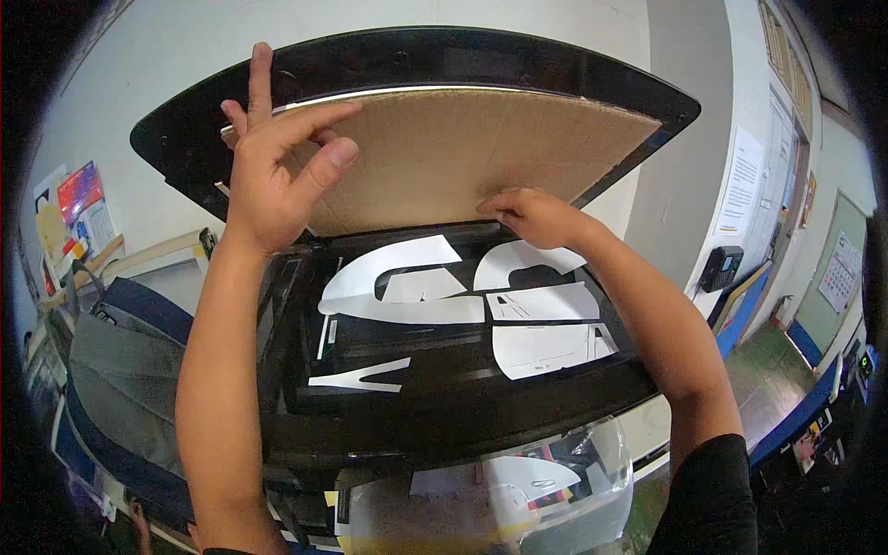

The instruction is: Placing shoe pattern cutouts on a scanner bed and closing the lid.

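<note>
A brown cardboard sheet (435, 157) leans against the underside of a raised black lid (444, 57). My left hand (287, 162) is at the sheet's upper left corner, fingers spread and thumb apart, with the index finger along the cardboard's top edge. Low on the sheet, my right hand (536, 217) has its fingers bent together at the cardboard's bottom edge; their tips are partly hidden. Below, on the dark flat bed (444, 370), lie white cut paper pieces: a large curved piece (407, 310), a smaller arch (523, 259), a forked strip (361, 377) and several others.
In front of the bed sits a clear plastic bag (583, 490) with paper scraps. A grey and navy bag (129, 351) stands at the left. On the right are a wall corner with a posted sheet (738, 185), a small black wall device (721, 268) and a doorway.
</note>
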The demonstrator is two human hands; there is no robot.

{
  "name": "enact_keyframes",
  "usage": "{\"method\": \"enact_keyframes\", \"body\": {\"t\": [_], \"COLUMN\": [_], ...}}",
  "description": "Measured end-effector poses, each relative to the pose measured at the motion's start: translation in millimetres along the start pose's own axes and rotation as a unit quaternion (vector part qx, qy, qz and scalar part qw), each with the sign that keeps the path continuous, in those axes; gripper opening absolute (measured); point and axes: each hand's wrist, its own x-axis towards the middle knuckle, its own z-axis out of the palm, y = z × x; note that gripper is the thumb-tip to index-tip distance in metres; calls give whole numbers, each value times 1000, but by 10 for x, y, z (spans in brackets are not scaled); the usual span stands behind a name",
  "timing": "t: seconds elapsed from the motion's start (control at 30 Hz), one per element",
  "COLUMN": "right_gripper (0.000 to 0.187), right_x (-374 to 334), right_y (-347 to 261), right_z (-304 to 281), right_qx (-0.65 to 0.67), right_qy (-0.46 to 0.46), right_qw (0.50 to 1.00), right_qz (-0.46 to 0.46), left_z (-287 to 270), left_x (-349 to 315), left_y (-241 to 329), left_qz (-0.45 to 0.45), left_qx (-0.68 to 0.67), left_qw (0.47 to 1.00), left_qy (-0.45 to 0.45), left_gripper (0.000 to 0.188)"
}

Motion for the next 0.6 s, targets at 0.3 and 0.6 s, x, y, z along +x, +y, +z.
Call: {"method": "enact_keyframes", "body": {"t": [0.3, 0.6], "right_gripper": [24, 30], "right_x": [-166, -298], "right_y": [-603, -912], "right_z": [-458, -1184], "right_qx": [61, -319], "right_qy": [130, 530], "right_qw": [989, 751], "right_qz": [45, -230], "left_z": [9, 58], "left_x": [-14, 9], "left_y": [-8, -14], "left_qz": [-3, 26], "left_qx": [-10, 9], "left_qw": [1000, 999], "left_qy": [3, 20], "left_gripper": [35, 34]}}
